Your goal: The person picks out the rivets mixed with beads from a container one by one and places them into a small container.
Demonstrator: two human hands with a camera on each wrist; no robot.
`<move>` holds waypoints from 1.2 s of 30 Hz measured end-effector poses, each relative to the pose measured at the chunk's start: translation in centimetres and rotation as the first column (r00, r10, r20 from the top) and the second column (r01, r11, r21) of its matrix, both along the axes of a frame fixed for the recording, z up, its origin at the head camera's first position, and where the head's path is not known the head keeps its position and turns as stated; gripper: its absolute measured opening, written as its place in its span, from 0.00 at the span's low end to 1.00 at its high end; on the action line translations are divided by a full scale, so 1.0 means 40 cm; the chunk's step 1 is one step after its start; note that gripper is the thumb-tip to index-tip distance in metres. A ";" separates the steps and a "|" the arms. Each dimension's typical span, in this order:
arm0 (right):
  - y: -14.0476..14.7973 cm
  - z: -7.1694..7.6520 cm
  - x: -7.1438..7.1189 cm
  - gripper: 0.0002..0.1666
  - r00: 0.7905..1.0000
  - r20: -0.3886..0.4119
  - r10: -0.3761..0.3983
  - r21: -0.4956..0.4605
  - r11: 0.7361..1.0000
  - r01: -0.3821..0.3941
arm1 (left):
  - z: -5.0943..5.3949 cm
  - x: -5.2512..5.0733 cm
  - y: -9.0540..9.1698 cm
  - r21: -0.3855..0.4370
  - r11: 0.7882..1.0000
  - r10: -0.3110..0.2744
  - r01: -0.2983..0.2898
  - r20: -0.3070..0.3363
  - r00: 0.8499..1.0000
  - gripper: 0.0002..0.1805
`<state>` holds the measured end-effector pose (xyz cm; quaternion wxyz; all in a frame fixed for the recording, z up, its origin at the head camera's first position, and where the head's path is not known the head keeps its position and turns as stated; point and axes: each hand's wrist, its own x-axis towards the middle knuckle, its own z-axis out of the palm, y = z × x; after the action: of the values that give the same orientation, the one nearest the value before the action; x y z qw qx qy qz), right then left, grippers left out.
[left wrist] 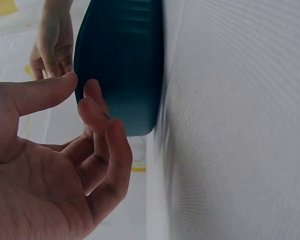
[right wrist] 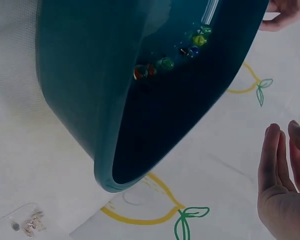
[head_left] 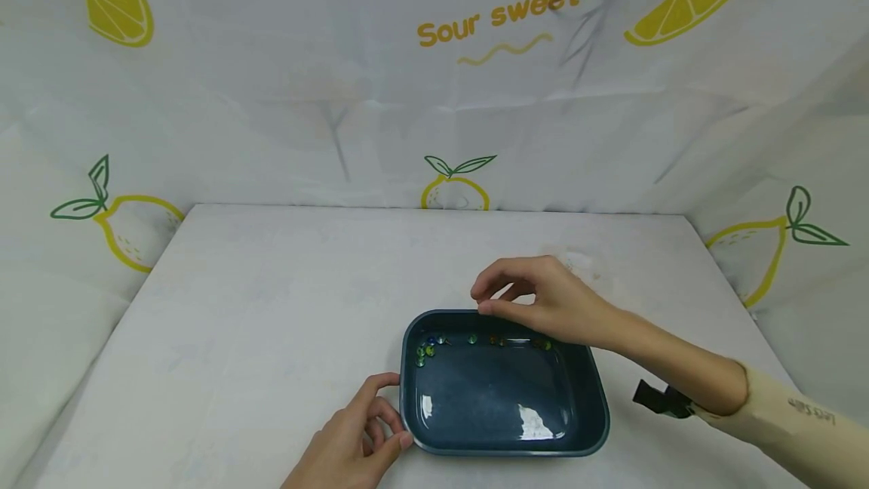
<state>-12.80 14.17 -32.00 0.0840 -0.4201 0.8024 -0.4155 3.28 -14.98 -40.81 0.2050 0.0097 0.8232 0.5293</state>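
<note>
A dark teal rectangular tray stands on the table, with several small glass marbles along its far side and far left corner. My left hand holds the tray's left side. In the left wrist view, its thumb is at the rim and its bent fingers are by the outer wall. My right hand is raised over the far rim, fingers bent downward. In the right wrist view, the fingers and thumb of the right hand stand apart from the tray, and nothing shows between them.
A white cloth printed with lemons rises behind the table and at both sides. Behind the right hand, partly covered, lies a clear object with small bits in it. The white tabletop spreads to the tray's left.
</note>
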 end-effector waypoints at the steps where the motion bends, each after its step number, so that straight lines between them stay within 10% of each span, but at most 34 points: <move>1: -0.003 0.001 0.001 0.12 1.000 0.009 0.003 0.003 1.000 -0.003 | 0.000 0.000 0.000 0.000 1.000 0.000 0.000 0.000 1.000 0.39; 36: -0.067 -0.060 0.007 0.19 0.959 0.270 0.089 0.091 0.989 -0.118 | -0.003 0.001 -0.003 0.000 1.000 -0.020 0.020 -0.009 1.000 0.39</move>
<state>-12.51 11.49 -34.41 0.2344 -0.3971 0.7817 -0.4199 3.33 -15.08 -40.93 0.2065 0.0206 0.8240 0.5273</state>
